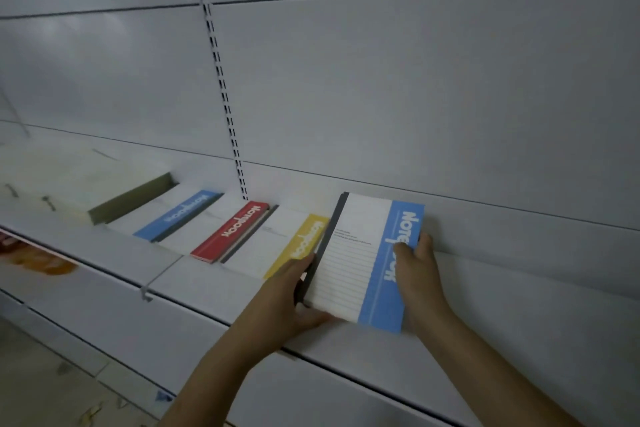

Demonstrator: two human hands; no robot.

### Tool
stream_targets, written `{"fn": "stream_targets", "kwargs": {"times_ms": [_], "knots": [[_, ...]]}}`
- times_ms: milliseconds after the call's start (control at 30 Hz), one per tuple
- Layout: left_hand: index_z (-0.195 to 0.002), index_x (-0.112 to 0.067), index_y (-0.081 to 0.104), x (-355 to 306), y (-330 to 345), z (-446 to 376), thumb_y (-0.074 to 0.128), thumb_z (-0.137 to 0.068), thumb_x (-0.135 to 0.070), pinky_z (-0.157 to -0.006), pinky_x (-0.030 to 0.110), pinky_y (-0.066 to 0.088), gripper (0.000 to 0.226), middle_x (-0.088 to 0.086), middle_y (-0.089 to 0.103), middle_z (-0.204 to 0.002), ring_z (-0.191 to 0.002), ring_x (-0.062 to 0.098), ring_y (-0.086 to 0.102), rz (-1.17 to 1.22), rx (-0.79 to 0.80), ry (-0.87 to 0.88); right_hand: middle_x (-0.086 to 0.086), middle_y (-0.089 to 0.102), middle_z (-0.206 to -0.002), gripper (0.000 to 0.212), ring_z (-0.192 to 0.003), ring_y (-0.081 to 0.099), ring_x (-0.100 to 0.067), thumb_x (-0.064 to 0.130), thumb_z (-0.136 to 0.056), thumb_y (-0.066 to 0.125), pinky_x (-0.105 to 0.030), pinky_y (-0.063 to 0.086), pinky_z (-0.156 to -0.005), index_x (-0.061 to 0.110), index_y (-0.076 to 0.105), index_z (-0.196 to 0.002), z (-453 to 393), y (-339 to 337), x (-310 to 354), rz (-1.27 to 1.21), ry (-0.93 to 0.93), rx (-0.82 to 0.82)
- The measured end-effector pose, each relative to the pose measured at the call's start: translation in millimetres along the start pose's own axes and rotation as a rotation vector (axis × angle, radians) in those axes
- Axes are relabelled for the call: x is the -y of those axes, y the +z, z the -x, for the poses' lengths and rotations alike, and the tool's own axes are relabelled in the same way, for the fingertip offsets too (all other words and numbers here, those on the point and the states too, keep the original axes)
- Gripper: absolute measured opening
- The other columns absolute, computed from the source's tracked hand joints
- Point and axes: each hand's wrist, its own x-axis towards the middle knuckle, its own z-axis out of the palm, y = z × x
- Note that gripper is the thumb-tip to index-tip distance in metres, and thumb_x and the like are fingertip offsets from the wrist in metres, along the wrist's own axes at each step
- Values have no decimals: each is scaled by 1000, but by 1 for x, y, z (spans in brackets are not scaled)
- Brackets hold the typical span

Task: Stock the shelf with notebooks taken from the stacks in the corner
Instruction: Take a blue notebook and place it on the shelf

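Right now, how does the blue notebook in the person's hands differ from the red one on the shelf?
The blue-banded notebook is gripped on both sides by the left hand and right hand; the red-banded notebook lies untouched. The blue one sits at the right end of the row, the red one further left. Both lie on the white shelf and read "Notebook" on their coloured band.

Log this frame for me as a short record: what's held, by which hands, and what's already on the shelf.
held: blue-striped notebook stack, both hands
left hand: grips the stack's left edge
right hand: grips the right edge, thumb on the cover
shelf: white, stack being set at the row's right end
already placed, left to right: olive box, blue notebook, red notebook, yellow notebook
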Motion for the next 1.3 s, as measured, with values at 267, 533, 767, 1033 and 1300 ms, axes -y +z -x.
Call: {"fn": "stream_targets", "kwargs": {"times_ms": [267, 533, 767, 1033, 1300], "knots": [[-116, -59, 44, 78, -91, 4, 82, -75, -25, -80, 24, 57, 65, -20, 65, -105, -93, 4, 64, 40, -97, -101, -6, 58, -83, 16, -67, 56, -21, 23, -101, 37, -28, 43, -57, 10, 46, -103, -13, 116, 21, 15, 2, 63], [-117, -60, 43, 197, -220, 0, 82, -75, -27, -74, 28, 55, 65, -17, 64, -96, -77, 11, 61, -20, -47, -146, -7, 64, -89, 17, -72, 62, -22, 22, -102, 35, -30, 48, -64, 18, 51, -97, -19, 291, 28, 30, 14, 83], [-126, -41, 53, 271, -311, -19, 83, -75, -25, -71, 2, 45, 62, -30, 60, -98, -83, -6, 62, -114, -97, -199, 0, 67, -92, 20, -83, 65, -16, 17, -102, 40, -36, 53, -79, 18, 59, -108, -33, 395, 50, 99, 83, 257], [-147, -25, 36, 316, -315, -40, 75, -81, -37, -96, 20, 39, 78, -5, 50, -140, -124, 14, 49, -344, 80, -233, -16, 56, -130, 32, -117, 56, -27, 13, -96, 55, -36, 40, -108, 2, 54, -126, -46, 429, 56, -6, 455, 432], [-149, -20, 36, 328, -311, -52, 75, -83, -30, -102, 20, 35, 77, 1, 48, -144, -129, 16, 47, -305, 11, -274, -11, 57, -90, 6, -92, 56, -22, 17, -96, 55, -38, 37, -109, 12, 53, -99, -47, 443, 64, -34, 548, 423]]}}
